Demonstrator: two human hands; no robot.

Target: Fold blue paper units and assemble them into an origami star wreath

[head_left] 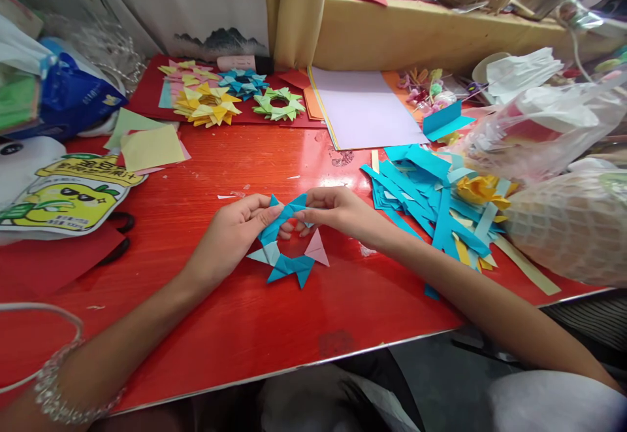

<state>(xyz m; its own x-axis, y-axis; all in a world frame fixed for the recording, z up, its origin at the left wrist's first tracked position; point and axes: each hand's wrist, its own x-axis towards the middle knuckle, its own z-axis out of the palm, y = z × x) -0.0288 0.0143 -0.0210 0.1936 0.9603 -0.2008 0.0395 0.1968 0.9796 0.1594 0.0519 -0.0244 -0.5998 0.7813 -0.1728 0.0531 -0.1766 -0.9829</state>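
Observation:
Between my two hands is an origami ring (292,266) of folded paper pieces, mostly blue, with a pale blue piece on its left side and a pink point on its right. My left hand (249,218) pinches the ring's upper left, thumb on top of the blue paper. At the upper right, my right hand (329,210) grips a blue piece between thumb and fingers. Some fingertips are hidden behind the paper. The ring is held just over the red table (220,327); whether its lower edge touches the surface I cannot tell.
Cut blue paper strips (416,190) lie heaped at the right, beside a netted bag (568,223). Finished paper rings (208,102) and lilac sheets (365,108) are at the back. Yellow paper squares (153,148) and a lemon-print pouch (68,197) lie left.

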